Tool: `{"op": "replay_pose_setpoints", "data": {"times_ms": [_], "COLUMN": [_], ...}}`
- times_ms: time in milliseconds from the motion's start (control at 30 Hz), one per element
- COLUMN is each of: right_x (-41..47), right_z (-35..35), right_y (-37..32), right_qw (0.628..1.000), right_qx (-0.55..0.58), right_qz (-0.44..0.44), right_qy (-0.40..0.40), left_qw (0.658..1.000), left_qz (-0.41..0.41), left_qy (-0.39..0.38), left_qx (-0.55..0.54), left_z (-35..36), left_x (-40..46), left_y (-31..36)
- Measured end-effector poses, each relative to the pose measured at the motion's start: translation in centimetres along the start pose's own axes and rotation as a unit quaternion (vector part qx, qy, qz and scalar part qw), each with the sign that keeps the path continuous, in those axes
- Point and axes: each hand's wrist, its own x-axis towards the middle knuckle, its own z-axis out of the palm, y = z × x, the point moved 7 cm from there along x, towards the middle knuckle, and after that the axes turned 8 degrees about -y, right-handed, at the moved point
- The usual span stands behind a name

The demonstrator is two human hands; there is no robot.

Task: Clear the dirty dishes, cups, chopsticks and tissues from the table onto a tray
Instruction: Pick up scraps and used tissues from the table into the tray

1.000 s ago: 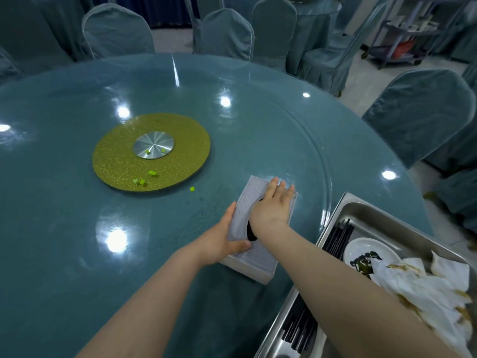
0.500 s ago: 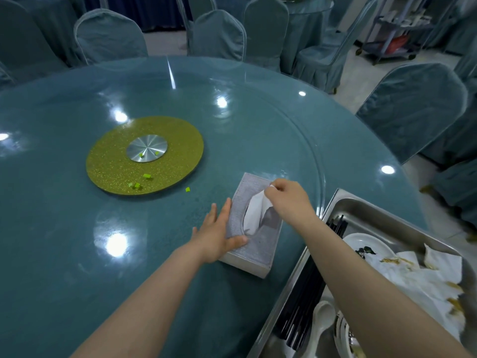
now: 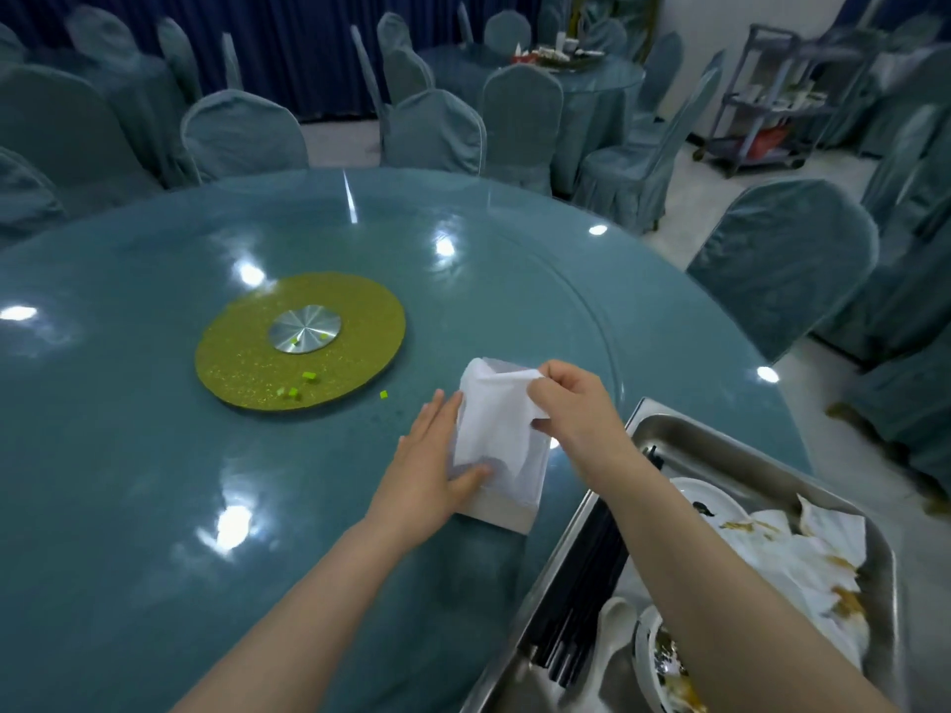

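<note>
A grey tissue box (image 3: 507, 506) lies on the teal glass table (image 3: 154, 506). My left hand (image 3: 427, 465) rests flat on its left side, fingers straight, thumb on the top. My right hand (image 3: 576, 409) pinches a clean white tissue (image 3: 494, 414) pulled up out of the box. At the lower right a steel tray (image 3: 664, 422) holds black chopsticks (image 3: 586, 599), a white spoon (image 3: 615, 645), dirty plates (image 3: 705, 501) and stained tissues (image 3: 803, 568).
A gold turntable disc (image 3: 303, 347) with a metal hub sits mid-table, with small green food bits (image 3: 309, 375) on and beside it. Covered chairs (image 3: 782, 259) ring the table. A service cart (image 3: 772, 95) stands at the far right, by another set table behind.
My right hand went from lying over the box opening to pinching a tissue and drawing it up and out. My left hand stayed on the box's left side.
</note>
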Motion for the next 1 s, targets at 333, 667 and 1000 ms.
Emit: {"op": "replay_pose_setpoints", "data": {"times_ms": [333,667,1000], "right_x": [-4.5,-8.4,-9.7], "right_z": [4.0,6.7,8.1], "right_y": [-1.9,-3.9,-4.5], "right_qw": [0.994,0.98,0.966], "right_qx": [0.021,0.002,-0.109], "right_qz": [-0.014,-0.04,-0.049], "right_qy": [-0.108,-0.194,-0.228], "left_qw": [0.986,0.977,0.975], "left_qz": [-0.045,-0.053,-0.07], "left_qy": [0.13,0.175,0.192], "left_qx": [-0.096,-0.108,-0.087], "left_z": [-5.7,-7.4,-8.4], "left_x": [-7.0,-11.2,-12.9], "left_y": [0.9,1.5,1.1]}}
